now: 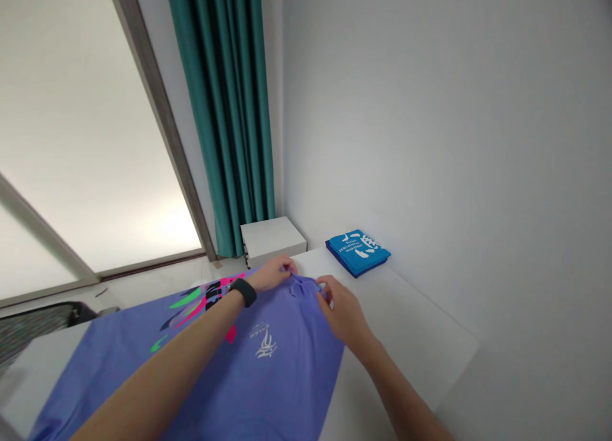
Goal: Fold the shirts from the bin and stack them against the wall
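Note:
A purple T-shirt [296, 358] with a white logo and bright pink, green and black print lies spread over a white table [401, 339]. At its far right corner my left hand [273, 273] pinches the fabric, a dark band around that wrist. Close beside it, my right hand [342, 307] grips the same edge between thumb and fingers. The cloth between the two hands is bunched into small folds. Beyond my right hand sits a folded blue garment [357, 251] with white print, apart from the purple one.
Behind the table's far edge stands a low white cabinet [273, 237]. A green curtain [229, 109] hangs behind it, next to a frosted glass door [86, 122]. A white wall [430, 141] borders the table on the right. At the lower left is a dark-rimmed chair [48, 323].

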Motion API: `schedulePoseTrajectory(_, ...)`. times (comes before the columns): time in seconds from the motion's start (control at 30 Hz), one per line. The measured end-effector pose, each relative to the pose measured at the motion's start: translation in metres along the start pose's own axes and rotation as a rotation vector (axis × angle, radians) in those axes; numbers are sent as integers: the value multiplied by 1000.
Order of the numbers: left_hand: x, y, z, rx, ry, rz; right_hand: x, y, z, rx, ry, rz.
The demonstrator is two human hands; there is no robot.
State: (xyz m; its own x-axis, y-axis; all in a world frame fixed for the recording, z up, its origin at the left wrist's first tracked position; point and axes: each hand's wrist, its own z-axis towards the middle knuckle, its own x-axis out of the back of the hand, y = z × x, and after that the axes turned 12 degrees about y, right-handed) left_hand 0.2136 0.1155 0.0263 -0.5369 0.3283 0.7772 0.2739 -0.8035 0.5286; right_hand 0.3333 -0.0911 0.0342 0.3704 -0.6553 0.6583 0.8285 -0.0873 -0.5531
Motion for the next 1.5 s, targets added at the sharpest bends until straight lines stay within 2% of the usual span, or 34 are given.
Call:
schedulePoseTrajectory(0.1, 13, -16, -23, 16, 22, -54, -12, -51, -10, 156, -86, -10)
schedulePoseTrajectory(0.2, 23, -30, -45, 47, 15, -115, -31, -91, -22, 310, -191, -14)
schedulePoseTrajectory(0.3, 31, -39, -66, 79, 10, -116, -55, -113, -35, 410, -284, -75)
schedulePoseTrajectory(0.4, 37, -43, -82, 98, 9, -96, -78, -116, -47, 467, -345, -99)
schedulePoseTrajectory(0.5, 41, -45, -93, 99, 29, -59, -89, -113, -56, 478, -388, -100)
schedulePoseTrajectory(0.6, 42, -45, -100, 109, 47, -29, -88, -110, -59, 461, -401, -64)
schedulePoseTrajectory(0.73, 35, -42, -106, 173, 119, 12, -78, -97, -41, 390, -354, -23)
schedulePoseTrajectory(0.87, 22, -41, -111, 221, 238, 68, -74, -56, 1, 298, -253, -34)
schedulePoseTrajectory(0.97, 15, -42, -113, 197, 228, 173, -78, -21, 26, 220, -225, -84)
schedulePoseTrajectory(1.07, 14, -41, -113, 178, 195, 225, -85, 2, 38, 198, -248, -105)
schedulePoseTrajectory(1.3, 18, -40, -114, 215, 249, 135, -102, 18, 48, 192, -345, -148)
schedulePoseTrajectory(1.5, 15, -43, -114, 273, 306, 75, -109, 23, 50, 169, -309, -191)
